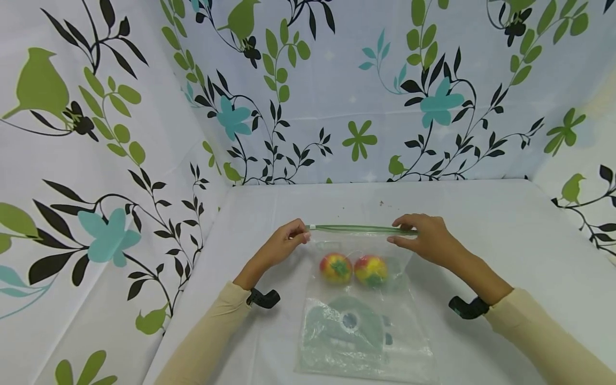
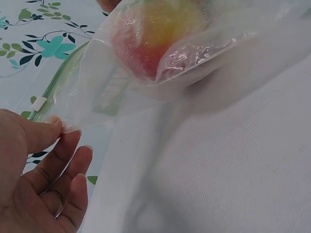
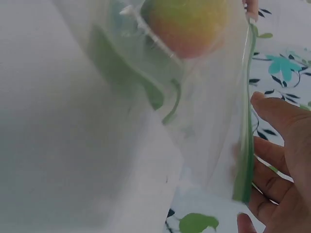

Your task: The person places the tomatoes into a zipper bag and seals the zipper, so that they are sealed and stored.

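A clear slider zip bag (image 1: pixel 358 299) lies on the white table, its green zip edge (image 1: pixel 356 229) spread between my two hands. Near the white slider (image 2: pixel 39 103), my left hand (image 1: pixel 290 239) pinches the bag's left top corner between thumb and forefinger. At the other end, my right hand (image 1: pixel 425 238) holds the green zip edge, thumb on the near side and fingers curled behind it. Two round red-and-yellow fruits with green patches, a left one (image 1: pixel 336 268) and a right one (image 1: pixel 370 270), sit side by side inside the bag below the zip.
A pale green print (image 1: pixel 346 323) covers the bag's lower part. White cloth covers the table (image 1: pixel 481 214). A leaf-and-bird patterned cloth (image 1: pixel 308 123) hangs behind and on the sides. Small dark specks (image 1: pixel 382 203) lie beyond the bag.
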